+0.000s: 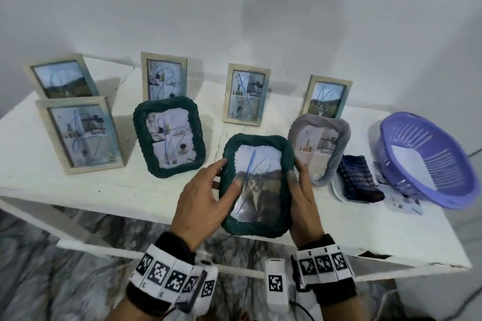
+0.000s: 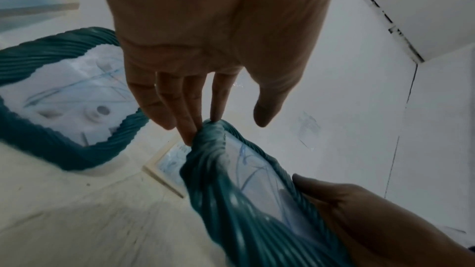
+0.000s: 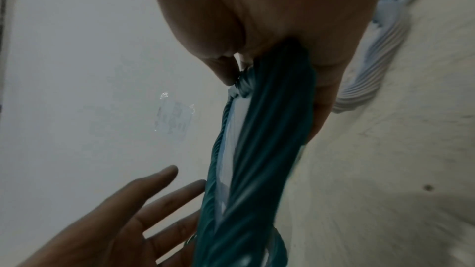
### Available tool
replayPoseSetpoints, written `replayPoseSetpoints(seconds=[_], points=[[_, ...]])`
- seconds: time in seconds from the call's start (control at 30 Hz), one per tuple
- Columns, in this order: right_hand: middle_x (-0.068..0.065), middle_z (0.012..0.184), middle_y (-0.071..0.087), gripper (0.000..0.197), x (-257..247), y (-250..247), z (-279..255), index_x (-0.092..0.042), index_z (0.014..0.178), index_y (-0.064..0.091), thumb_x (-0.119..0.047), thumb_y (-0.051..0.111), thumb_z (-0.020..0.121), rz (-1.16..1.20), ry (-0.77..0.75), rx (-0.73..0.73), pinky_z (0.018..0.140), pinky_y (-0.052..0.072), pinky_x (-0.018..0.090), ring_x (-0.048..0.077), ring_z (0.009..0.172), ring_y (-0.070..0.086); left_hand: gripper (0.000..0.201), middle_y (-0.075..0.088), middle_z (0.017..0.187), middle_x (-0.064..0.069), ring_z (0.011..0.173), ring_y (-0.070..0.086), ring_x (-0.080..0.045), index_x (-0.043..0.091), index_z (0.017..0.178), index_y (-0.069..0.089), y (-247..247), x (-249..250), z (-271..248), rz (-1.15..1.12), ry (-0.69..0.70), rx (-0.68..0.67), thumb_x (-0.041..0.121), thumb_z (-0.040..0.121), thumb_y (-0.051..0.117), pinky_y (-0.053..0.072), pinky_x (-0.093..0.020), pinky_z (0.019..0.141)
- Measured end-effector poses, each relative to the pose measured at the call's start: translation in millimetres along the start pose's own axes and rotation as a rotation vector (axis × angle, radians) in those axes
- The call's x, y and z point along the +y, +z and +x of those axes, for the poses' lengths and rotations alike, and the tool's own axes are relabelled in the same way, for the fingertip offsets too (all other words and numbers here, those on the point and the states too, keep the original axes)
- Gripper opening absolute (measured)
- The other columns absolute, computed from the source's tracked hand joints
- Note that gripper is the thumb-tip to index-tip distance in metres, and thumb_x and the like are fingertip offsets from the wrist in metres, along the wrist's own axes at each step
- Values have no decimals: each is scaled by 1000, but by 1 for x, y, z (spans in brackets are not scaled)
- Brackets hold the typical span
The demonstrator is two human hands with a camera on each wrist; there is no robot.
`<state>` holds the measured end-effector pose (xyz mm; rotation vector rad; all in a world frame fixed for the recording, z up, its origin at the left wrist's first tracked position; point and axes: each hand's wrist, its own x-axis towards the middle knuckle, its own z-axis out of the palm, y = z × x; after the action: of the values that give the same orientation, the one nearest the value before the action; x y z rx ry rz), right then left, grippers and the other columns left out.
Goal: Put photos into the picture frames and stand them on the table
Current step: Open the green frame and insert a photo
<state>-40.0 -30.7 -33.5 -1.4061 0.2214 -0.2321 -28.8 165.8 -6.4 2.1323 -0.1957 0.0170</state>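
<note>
We hold a green frame (image 1: pixel 257 185) above the near table (image 1: pixel 109 190) edge, a scribbled landscape photo (image 1: pixel 257 180) in it. Our right hand (image 1: pixel 303 206) grips its 3 o'clock side, thumb on the front rim and fingers behind it. Our left hand (image 1: pixel 202 206) lies spread and straight at 9 o'clock, fingertips (image 2: pixel 191 135) touching the top corner, thumb resting on the photo; whether it bears any weight we cannot quite tell, since the wrist views are blurred.

Beyond the held frame, at 2 o'clock, a grey frame (image 1: pixel 322 146) stands with a photo in it, and a second green frame (image 1: pixel 169 135) stands at 10 o'clock. Farther left at 9 o'clock stands a pale wooden frame (image 1: pixel 80 133). To the right at 3 o'clock a dark checked cloth (image 1: pixel 358 180) lies on a white tray (image 1: pixel 337 189), with a purple basket (image 1: pixel 427 161) tilted just beside it.

Along the far edge, by the wall (image 1: pixel 234 8), four more wooden frames stand with photos in them: one at 10 o'clock (image 1: pixel 62 75), one at 11 (image 1: pixel 164 77), one at 12 (image 1: pixel 246 94) and one at 1 (image 1: pixel 328 96)
</note>
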Motion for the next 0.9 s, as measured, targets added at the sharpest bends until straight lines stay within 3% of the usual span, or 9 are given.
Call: replayPoseSetpoints(seconds=[0.13,0.27,0.37,0.43,0.63,0.7,0.77,0.83,0.9], points=[[-11,140,53,37,9,-14,-16,-33,137,45,-29,43,101,-3,-9,6,107,42,40,9,130,48,97,44,146,9,127,46,-9,31,151,28,22,5,-11,62,-116,-146,82,71,52,41,-33,106],[-13,133,59,36,-1,-20,-27,-33,137,45,-29,42,102,44,18,-60,92,50,26,8,123,55,123,32,155,13,138,36,-6,39,153,10,47,18,-12,-128,-181,-251,89,54,63,35,-36,114],[9,114,69,41,-12,-22,-33,-34,136,47,-46,41,98,53,83,-137,82,56,36,25,105,67,111,38,149,16,131,43,-4,44,148,16,59,31,-9,-383,-205,-284,83,57,66,41,-29,107],[14,103,71,39,-17,-24,-32,-25,133,52,-42,42,100,51,71,-144,80,57,39,31,95,68,101,45,145,12,124,51,-3,43,147,22,60,34,-7,-561,-260,-266,76,62,67,46,-22,95],[12,97,69,18,7,-35,-10,-19,105,67,-13,52,99,-166,174,-81,64,53,30,19,74,63,104,63,129,-14,117,62,-26,12,136,49,58,19,-10,-1101,-324,-261,73,57,77,55,-35,89],[8,92,71,19,14,-39,-5,-18,100,70,-6,55,96,-249,153,-99,66,54,34,18,74,63,100,62,130,-16,120,60,-29,6,136,47,58,9,-5,-1086,-306,-203,70,63,76,53,-41,95],[5,94,71,22,20,-43,0,-14,105,70,-1,57,92,-341,120,-73,69,55,29,13,77,65,91,66,122,-11,112,63,-26,7,127,52,55,-6,2,-1052,-305,-61,65,63,79,57,-41,86],[5,94,69,26,24,-45,7,-8,114,67,1,58,91,-389,128,-65,63,54,21,5,68,64,61,70,104,-4,97,65,-20,11,112,61,52,-25,9,-970,-322,76,53,71,79,58,-33,69],[4,96,69,30,29,-45,13,-8,118,65,0,59,90,-454,133,-74,58,52,18,2,60,62,22,73,95,2,94,65,-20,16,106,67,52,-42,14,-794,-349,103,30,88,67,57,-31,68]])
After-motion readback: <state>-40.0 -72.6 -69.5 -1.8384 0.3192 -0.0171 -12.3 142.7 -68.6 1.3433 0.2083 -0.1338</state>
